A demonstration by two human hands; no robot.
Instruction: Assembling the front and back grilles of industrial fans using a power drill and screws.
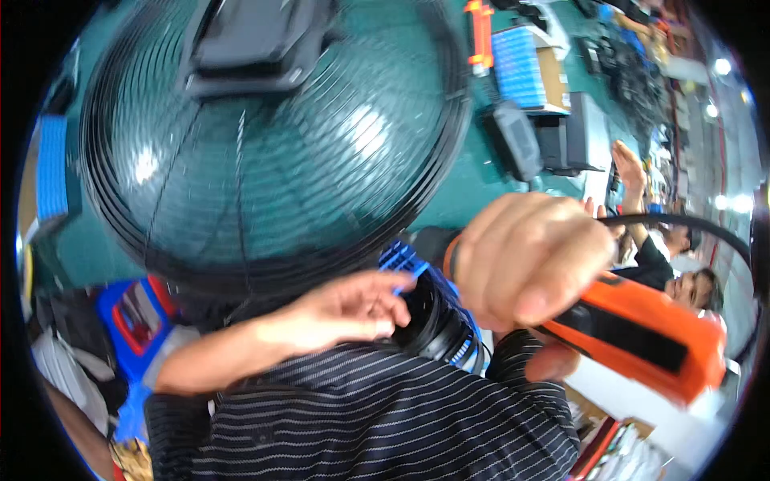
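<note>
My right hand (533, 260) is closed round an orange and black handheld power tool (642, 329), its black front end angled toward the fan guard. A black cord arcs away to the right of that hand. Lower and further left, my left hand (349, 309) has its fingers loosely bent and apart, with nothing visible in them. It is beside a blue plastic basket (401, 258) holding black round parts, partly hidden by my hands. In front of me, the large round black wire fan guard (437, 172) lies on the green table (449, 210), with a black housing (253, 40) over it.
At the back right are a blue-patterned carton (517, 68), a grey-black device (515, 140) and an orange tool (480, 36). A blue and red case (132, 321) stands at the lower left. Another person (694, 284) is at the far right, a hand raised.
</note>
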